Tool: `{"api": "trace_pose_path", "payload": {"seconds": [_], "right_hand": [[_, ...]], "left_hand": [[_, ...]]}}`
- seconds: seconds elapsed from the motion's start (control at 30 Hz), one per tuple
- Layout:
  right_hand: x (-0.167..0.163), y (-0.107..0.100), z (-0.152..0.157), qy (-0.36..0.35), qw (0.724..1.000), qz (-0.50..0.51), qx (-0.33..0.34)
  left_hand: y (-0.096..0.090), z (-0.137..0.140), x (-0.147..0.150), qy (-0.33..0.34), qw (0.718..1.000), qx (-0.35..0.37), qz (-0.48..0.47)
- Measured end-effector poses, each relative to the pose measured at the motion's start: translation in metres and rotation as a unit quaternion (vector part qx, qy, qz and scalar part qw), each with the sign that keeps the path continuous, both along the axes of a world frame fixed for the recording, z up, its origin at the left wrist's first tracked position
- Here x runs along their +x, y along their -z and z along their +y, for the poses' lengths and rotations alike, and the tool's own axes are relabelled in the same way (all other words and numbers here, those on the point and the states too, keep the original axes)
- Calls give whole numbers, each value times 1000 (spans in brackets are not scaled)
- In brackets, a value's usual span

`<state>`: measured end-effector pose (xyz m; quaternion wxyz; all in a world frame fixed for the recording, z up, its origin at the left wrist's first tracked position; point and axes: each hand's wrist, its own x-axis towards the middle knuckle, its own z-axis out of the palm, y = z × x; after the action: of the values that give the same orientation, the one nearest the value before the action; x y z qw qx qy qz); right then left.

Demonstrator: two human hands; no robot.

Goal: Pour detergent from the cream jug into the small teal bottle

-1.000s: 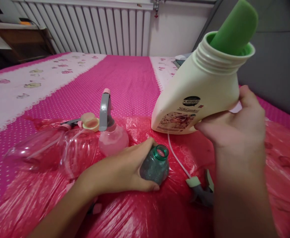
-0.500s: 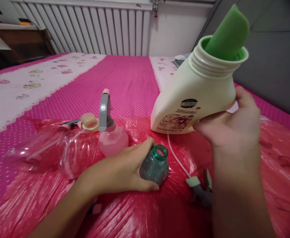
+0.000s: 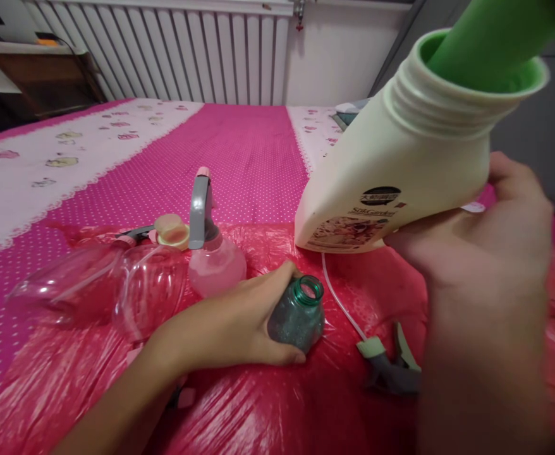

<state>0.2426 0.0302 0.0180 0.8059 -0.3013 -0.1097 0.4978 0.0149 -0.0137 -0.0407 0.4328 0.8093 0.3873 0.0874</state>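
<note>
My left hand [image 3: 258,322] is wrapped round a small green see-through bottle [image 3: 301,316] whose top has no cap. In my right hand [image 3: 486,234] a large cream detergent bottle [image 3: 377,183] is held up and tilted toward me, with its wide mouth raised. A green pouring spout [image 3: 486,50] sticks out of that mouth and runs past the top of the view. Between the hands lies a grey and pale green spray head [image 3: 391,366] with a thin white tube [image 3: 339,297]. Left of the green bottle stands a pink spray bottle [image 3: 215,265] with a grey trigger head.
Two clear bottles [image 3: 149,284] lie on the red plastic sheet [image 3: 239,417] at left, near a cream cap [image 3: 173,234]. The sheet covers a pink dotted bed [image 3: 244,145]. A white radiator [image 3: 173,57] is behind, and a grey headboard [image 3: 543,126] stands at right.
My right hand has moved right and nearer to me with the detergent bottle, which now leans over more. My left hand and the green bottle have stayed in place.
</note>
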Motion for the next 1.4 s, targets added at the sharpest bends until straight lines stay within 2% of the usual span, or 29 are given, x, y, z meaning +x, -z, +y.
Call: {"api": "trace_pose_path", "payload": {"seconds": [0.2,0.33,0.8,1.4], "right_hand": [[5,-6,-7,0,999,15,33],[3,-5,-4,4,1000,21,16],[1,10,9,-16,1000,11,-20],[-3,23,18,-24,1000,1,1]], "left_hand": [[2,1,-3,2,1000,6,-1],[0,0,-2,-3,1000,6,-1],[-1,-1,2,-10,1000,6,9],[-3,1,3,3,1000,-3,-2]]}}
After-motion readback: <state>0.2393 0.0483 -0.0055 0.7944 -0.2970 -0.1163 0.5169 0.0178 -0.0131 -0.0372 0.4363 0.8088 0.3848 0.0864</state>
